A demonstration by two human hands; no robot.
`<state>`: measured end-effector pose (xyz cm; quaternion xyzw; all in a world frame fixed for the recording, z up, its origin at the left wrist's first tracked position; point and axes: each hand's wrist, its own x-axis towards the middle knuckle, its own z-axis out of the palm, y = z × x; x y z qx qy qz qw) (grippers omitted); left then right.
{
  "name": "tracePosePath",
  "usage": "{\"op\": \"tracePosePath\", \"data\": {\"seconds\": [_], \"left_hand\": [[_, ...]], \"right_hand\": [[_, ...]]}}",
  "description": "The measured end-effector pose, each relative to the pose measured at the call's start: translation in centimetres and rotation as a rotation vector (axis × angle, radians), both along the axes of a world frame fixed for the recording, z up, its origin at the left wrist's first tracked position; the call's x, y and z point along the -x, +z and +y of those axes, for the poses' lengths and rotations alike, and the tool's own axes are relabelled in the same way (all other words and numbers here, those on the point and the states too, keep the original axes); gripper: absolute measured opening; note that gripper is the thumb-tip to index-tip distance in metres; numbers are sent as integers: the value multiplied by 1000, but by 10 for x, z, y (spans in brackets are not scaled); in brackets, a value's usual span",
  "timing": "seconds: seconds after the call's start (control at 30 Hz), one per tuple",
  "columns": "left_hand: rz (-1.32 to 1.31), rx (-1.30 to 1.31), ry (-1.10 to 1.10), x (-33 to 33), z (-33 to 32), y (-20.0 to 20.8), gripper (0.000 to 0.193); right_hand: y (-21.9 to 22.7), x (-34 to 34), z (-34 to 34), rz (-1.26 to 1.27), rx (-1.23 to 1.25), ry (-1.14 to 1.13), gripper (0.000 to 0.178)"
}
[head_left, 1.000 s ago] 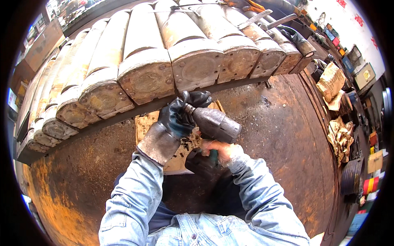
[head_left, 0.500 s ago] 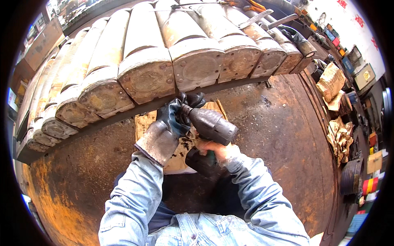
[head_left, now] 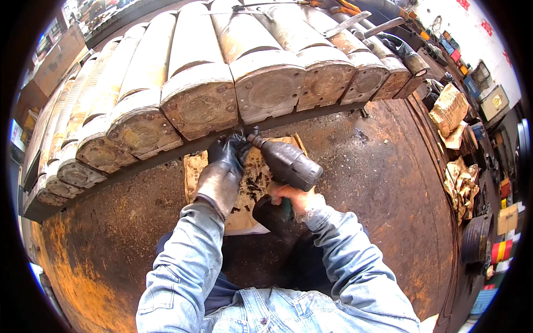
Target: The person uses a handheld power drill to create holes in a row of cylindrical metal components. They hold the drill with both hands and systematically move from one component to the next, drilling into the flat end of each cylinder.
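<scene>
My bare right hand point(head_left: 297, 201) grips a dark cordless impact wrench point(head_left: 290, 165) by its handle. The wrench's nose points forward and left, toward the row of rollers. My left hand point(head_left: 225, 166), in a dark glove with a pale cuff, is just left of that nose. Its fingers are curled together close under the front edge of the rollers; what they hold, if anything, I cannot make out. Beneath both hands lies a sheet of cardboard point(head_left: 242, 221), with several small dark pieces point(head_left: 254, 186) scattered on it.
Ahead stretches a row of big rusty rollers with bolted end blocks point(head_left: 200, 105), resting on a dark beam. Loose hand tools point(head_left: 383, 28) lie on top at the far right. Crumpled brown paper point(head_left: 461, 183), cables and a dark coil point(head_left: 476, 238) line the right side of the rusty floor.
My left hand has drawn off the wrench's nose slightly to the left and turned, showing more of its back. The wrench has stayed nearly in place.
</scene>
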<state>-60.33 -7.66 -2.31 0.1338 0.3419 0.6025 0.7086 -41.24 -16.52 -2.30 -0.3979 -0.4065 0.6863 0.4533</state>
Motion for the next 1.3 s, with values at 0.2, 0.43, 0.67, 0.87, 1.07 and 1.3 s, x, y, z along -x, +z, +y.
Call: {"op": "tracePosePath", "data": {"seconds": [0.2,0.43,0.67,0.87,1.07,1.3], "left_hand": [[1211,-257,-290,19,17,-33,29],[1734,-262,-352,41,-11,-31,44],[1542,-241,-363,47,-9,-38,48],[1176,-208,-296,67,-13,-59,44],[1035,-176,-332,64,-22,-28,38],[791,-211,-336,50,-23,-23,31]], "right_hand": [[-24,-10,25,-186,-23,-195,21],[-27,10,53,-199,79,-213,27],[-72,6,71,-13,70,-195,20],[-66,19,71,-548,-220,-159,22],[-82,4,81,-991,-476,-283,39],[-84,-1,86,-1022,-416,-214,45]]}}
